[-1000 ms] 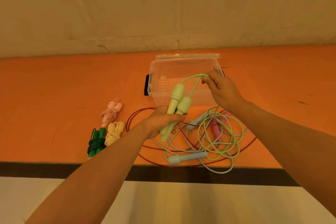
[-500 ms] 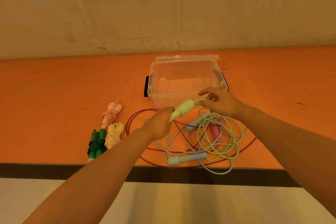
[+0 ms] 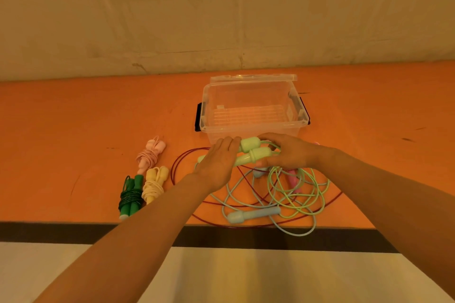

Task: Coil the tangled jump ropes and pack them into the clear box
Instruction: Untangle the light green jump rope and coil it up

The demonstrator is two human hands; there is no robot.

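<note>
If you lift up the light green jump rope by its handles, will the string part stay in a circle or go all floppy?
Probably floppy: the light green cord lies in loose, uneven loops on the table, so it would likely dangle and sag. The light green handles look rigid and should keep their shape. The cord overlaps the blue and red ropes, so it may drag them.

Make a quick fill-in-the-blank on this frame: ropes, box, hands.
1. Both hands, left hand and right hand, hold the two light green plastic jump-rope handles just in front of the ____ plastic box.
2. The box holds ____ ropes.
3. Left of the tangle lie ____ coiled ropes: pink, yellow, dark green.
4. The loose light blue handle lies near the table's ____ edge.

Missing: clear; no; three; front
</note>
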